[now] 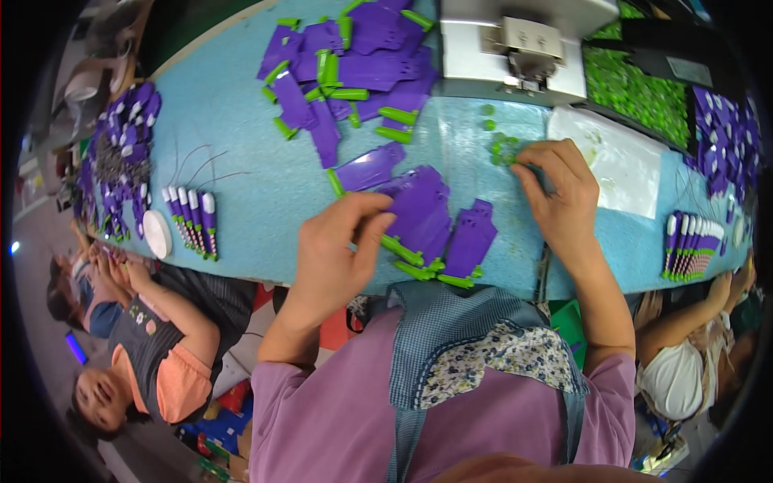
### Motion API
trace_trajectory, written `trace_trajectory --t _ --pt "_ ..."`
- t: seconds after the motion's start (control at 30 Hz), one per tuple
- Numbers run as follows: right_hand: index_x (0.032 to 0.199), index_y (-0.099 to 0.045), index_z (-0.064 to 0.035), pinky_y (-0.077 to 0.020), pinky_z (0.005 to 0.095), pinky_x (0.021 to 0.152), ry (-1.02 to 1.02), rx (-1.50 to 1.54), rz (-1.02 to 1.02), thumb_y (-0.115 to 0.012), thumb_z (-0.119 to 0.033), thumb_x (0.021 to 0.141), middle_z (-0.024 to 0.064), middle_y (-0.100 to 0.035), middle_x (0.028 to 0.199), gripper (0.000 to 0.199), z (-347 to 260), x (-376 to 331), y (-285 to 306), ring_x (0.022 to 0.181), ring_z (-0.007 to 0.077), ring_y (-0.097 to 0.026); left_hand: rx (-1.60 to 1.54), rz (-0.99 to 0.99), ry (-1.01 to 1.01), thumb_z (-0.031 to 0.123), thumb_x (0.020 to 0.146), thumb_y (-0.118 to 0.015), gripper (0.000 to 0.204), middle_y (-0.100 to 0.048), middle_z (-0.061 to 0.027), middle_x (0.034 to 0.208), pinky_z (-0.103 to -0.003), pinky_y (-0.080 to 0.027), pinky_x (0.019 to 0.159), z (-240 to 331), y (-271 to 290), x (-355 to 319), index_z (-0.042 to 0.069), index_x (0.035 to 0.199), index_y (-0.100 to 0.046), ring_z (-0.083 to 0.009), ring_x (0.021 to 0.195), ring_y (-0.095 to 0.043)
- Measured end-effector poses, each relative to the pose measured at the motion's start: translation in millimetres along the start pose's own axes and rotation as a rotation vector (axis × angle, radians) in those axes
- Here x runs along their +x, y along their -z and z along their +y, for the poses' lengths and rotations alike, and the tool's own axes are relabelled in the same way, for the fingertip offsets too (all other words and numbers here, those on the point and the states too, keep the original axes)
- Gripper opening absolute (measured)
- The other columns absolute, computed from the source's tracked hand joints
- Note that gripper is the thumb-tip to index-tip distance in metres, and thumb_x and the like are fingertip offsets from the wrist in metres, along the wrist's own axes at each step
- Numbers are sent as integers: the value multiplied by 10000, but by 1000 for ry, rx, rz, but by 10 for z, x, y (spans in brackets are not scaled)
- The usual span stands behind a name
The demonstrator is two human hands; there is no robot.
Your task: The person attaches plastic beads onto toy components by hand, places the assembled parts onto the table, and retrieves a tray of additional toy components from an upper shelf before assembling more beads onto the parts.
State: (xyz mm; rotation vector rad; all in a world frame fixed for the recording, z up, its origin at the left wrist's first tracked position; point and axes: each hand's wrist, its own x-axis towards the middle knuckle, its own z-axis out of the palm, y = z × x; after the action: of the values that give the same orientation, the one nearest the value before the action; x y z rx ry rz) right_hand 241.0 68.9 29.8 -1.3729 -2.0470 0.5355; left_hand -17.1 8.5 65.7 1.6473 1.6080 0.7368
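Observation:
My left hand [342, 245] is curled in a pinch at the left edge of a flat purple plastic piece [420, 205] with green ends. This piece lies among a few others fanned out in front of me, and my fingers partly cover its edge. To the right, my right hand [561, 193] reaches down with thumb and forefinger closed at a little cluster of small translucent green parts [502, 146]. The part between those fingertips is mostly hidden. A separate purple piece [470, 245] lies between the hands, near the table's front edge.
A heap of purple pieces with green ends [362, 68] lies at the back. Beside it stands a metal bench machine [527, 60]. A tray of green parts [636, 88] and a clear plastic bag [616, 161] are at the right. Co-workers sit on both sides of the blue table [258, 177].

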Motion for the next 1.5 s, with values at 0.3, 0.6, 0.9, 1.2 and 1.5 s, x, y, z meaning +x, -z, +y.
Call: trace_trajectory --t 0.3,0.6,0.9,1.2,1.5 --pt "902 -571 15 -526 276 714 -152 279 66 -633 98 754 102 -592 911 180 9 -68 25 803 180 -621 403 341 -53 -27 788 -635 232 -635 -141 987 -336 -498 716 -370 514 728 63 1001 -647 -276 838 -628" --pt "978 -603 47 -532 272 782 -175 552 17 -578 150 779 102 -580 1015 225 37 -243 267 912 156 -593 975 74 -413 -15 645 -729 401 -504 -83 1302 -453 -376 1000 -381 920 1028 130 999 -611 -347 1198 -447" --pt "979 -615 76 -540 277 797 -287 739 36 -571 150 804 133 -587 1033 195 -71 -326 291 916 168 -612 987 -17 -505 -48 667 -688 326 -522 -56 1288 -451 -386 982 -381 1024 1100 102 925 -557 -335 1205 -448" --pt "962 -621 25 -519 318 681 8 599 60 -689 101 724 141 -674 904 258 -394 -276 216 766 253 -651 -802 -186 115 27 931 -543 318 -630 -90 861 -229 -471 593 159 -82 260 38 1194 -364 -96 649 -562" --pt "998 -619 18 -509 333 636 164 387 66 -746 50 693 136 -683 911 332 -381 -350 311 744 277 -646 -1204 -435 444 59 829 -720 346 -609 -17 835 -194 -456 524 392 -640 195 44 1107 -515 -62 639 -560"
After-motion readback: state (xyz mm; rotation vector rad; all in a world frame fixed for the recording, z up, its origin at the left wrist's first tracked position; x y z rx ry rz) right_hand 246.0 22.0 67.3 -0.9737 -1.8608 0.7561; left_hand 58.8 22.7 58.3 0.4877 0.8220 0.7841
